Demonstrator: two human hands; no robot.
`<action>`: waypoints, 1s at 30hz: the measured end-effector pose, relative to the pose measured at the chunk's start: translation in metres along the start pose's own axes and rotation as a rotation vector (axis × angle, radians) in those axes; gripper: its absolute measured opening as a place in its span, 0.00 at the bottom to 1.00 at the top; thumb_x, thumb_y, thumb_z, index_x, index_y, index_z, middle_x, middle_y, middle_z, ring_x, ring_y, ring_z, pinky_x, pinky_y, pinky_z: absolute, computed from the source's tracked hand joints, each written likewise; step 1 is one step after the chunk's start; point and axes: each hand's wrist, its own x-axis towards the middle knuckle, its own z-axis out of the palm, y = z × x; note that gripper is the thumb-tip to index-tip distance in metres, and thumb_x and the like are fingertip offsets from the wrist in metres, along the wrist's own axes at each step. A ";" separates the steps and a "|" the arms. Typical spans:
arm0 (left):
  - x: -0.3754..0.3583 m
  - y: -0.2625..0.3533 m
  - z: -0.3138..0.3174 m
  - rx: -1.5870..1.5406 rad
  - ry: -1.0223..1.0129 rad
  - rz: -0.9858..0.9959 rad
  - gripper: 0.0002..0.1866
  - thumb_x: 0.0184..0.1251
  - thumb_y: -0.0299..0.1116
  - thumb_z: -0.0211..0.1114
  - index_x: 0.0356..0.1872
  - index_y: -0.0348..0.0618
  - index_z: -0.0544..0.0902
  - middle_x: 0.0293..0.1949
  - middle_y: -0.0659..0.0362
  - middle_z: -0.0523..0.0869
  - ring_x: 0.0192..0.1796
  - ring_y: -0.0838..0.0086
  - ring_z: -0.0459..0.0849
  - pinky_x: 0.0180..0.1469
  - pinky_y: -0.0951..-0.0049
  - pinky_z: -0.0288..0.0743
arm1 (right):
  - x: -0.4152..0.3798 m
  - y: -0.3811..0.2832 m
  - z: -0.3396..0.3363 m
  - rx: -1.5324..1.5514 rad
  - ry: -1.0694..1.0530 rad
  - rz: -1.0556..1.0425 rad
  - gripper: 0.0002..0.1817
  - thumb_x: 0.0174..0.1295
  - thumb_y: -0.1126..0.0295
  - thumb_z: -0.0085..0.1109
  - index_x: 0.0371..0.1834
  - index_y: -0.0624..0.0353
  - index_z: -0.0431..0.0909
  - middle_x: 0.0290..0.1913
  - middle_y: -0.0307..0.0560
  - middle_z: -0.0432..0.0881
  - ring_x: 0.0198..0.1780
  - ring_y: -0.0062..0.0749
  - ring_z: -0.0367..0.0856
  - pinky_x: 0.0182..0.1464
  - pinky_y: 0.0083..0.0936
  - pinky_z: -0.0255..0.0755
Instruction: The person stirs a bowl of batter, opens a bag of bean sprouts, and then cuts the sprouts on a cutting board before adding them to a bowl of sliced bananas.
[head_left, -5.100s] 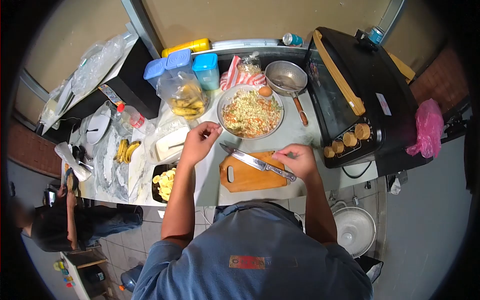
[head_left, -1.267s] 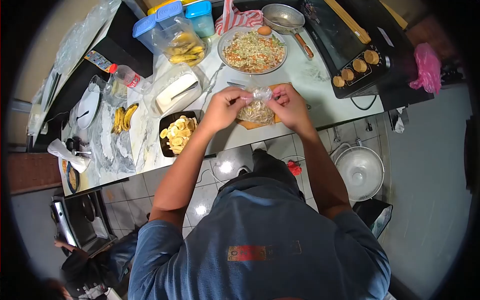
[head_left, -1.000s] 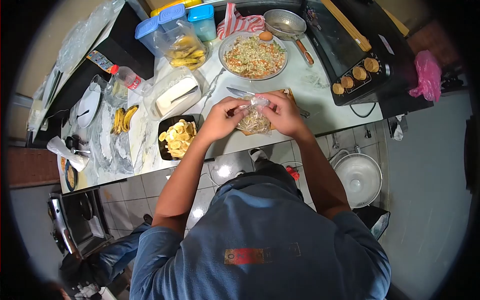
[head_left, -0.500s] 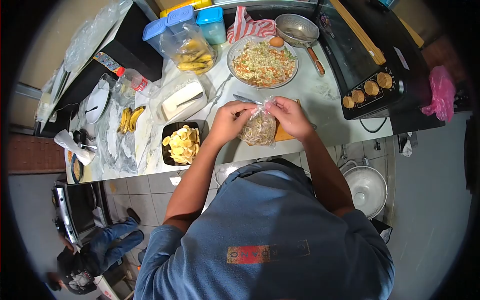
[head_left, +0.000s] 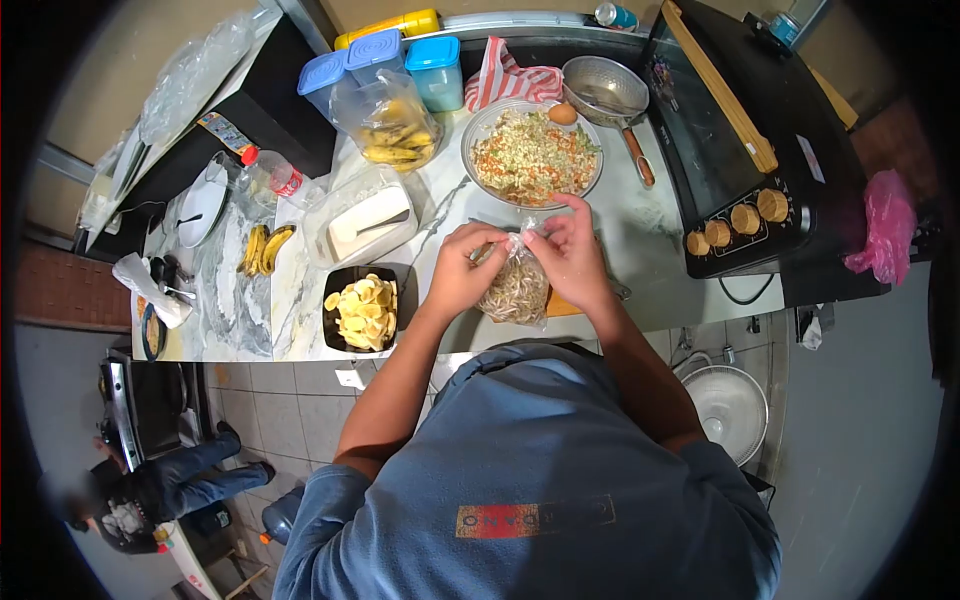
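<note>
From the head view, the clear bag (head_left: 516,288) of thin, pale strands, perhaps bean sprouts, is between the two hands, over the cutting board (head_left: 566,303); whether its bottom touches the board cannot be told. Five seconds ago both hands were over the board without it. The left hand (head_left: 462,270) has a closed grip, thumb and fingers pinching the bag's gathered neck. The right hand (head_left: 574,254) has its thumb at the neck and, compared with half a second ago, its upper fingers stand farther up; whether its grip is pinched cannot be made out. The neck looks bunched, so the strands seem to be held in for now. Just beyond, the plate of chopped vegetables (head_left: 530,155), an egg (head_left: 562,114) on it, sits on the tabletop (head_left: 640,250).
</note>
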 end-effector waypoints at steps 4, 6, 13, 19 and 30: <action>0.001 0.004 -0.001 0.168 0.011 0.095 0.07 0.57 0.27 0.68 0.36 0.37 0.85 0.38 0.53 0.86 0.42 0.62 0.84 0.48 0.67 0.74 | 0.006 -0.025 -0.014 -0.373 -0.117 -0.400 0.15 0.56 0.72 0.68 0.47 0.58 0.82 0.43 0.42 0.76 0.37 0.22 0.77 0.36 0.18 0.71; 0.007 0.006 -0.002 0.240 0.045 0.185 0.08 0.55 0.29 0.68 0.35 0.38 0.85 0.37 0.54 0.86 0.41 0.60 0.84 0.47 0.64 0.75 | 0.012 -0.016 -0.016 -0.393 -0.146 -0.405 0.13 0.56 0.72 0.68 0.45 0.59 0.83 0.43 0.42 0.76 0.38 0.24 0.78 0.36 0.20 0.72; 0.000 0.014 0.005 0.231 0.023 0.152 0.06 0.61 0.28 0.67 0.37 0.39 0.86 0.35 0.54 0.87 0.38 0.60 0.85 0.46 0.64 0.76 | 0.014 -0.026 -0.025 -0.601 -0.278 -0.473 0.09 0.55 0.74 0.65 0.39 0.63 0.84 0.38 0.45 0.78 0.33 0.27 0.81 0.34 0.25 0.75; -0.005 0.014 0.011 -0.223 -0.004 -0.293 0.08 0.67 0.26 0.65 0.44 0.38 0.85 0.38 0.56 0.88 0.42 0.71 0.85 0.50 0.73 0.76 | 0.017 -0.014 -0.030 -0.487 -0.254 -0.386 0.08 0.57 0.76 0.63 0.39 0.64 0.84 0.37 0.45 0.81 0.28 0.25 0.80 0.32 0.20 0.74; -0.001 0.017 0.009 -0.067 -0.058 -0.089 0.09 0.68 0.28 0.63 0.46 0.35 0.84 0.40 0.55 0.86 0.43 0.73 0.83 0.49 0.75 0.74 | 0.010 -0.006 -0.022 -0.320 -0.223 -0.331 0.08 0.60 0.79 0.62 0.42 0.67 0.82 0.39 0.43 0.81 0.36 0.22 0.82 0.38 0.17 0.77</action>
